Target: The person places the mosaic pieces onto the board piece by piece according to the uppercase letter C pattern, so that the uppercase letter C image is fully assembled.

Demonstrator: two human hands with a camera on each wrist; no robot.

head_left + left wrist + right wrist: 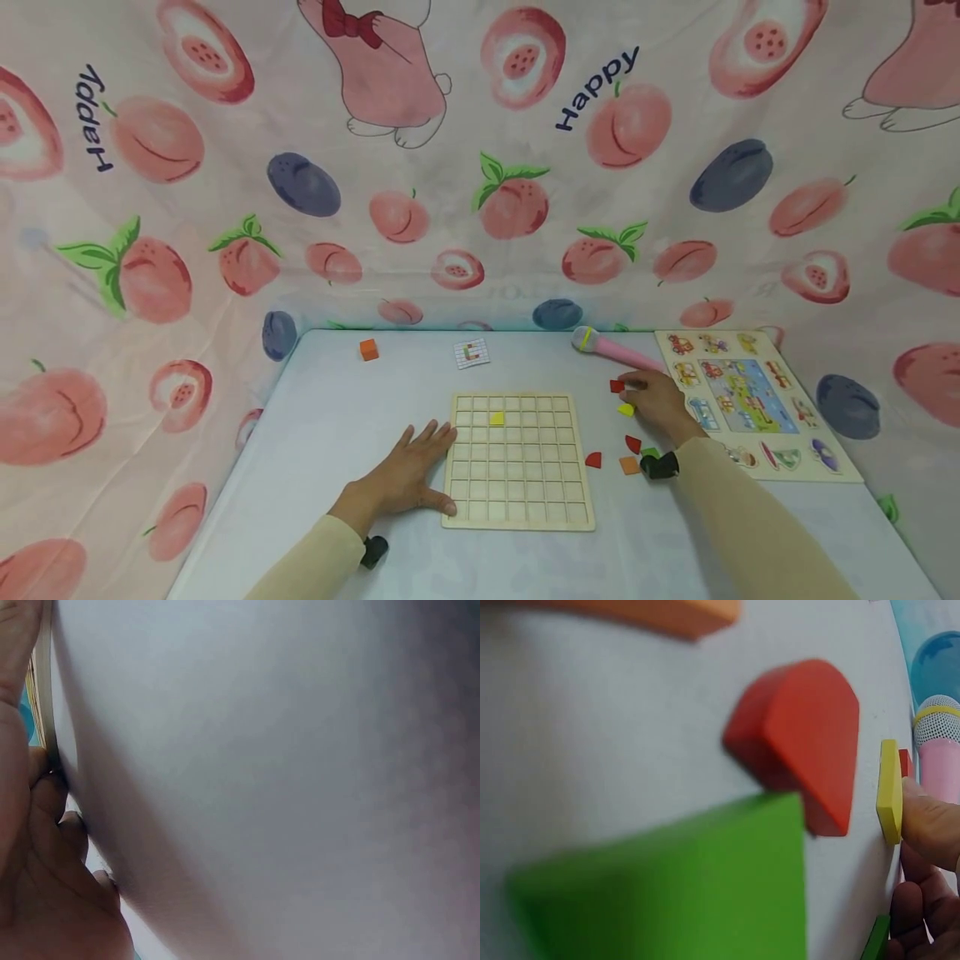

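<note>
Head cam: fwd & down over table (352,417). L wrist cam (375,552): v. close to table. R wrist cam (660,466): low by blocks (821,724), shares mic (937,754) w/ head.

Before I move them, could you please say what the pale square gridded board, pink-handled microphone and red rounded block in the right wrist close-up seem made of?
Gridded board: probably matt wood, from its light tan tone. Microphone: likely plastic handle, smooth pink; the silvery mesh head may be metal. Red block: painted wood or plastic; its smooth, even colour leaves that open.
</note>
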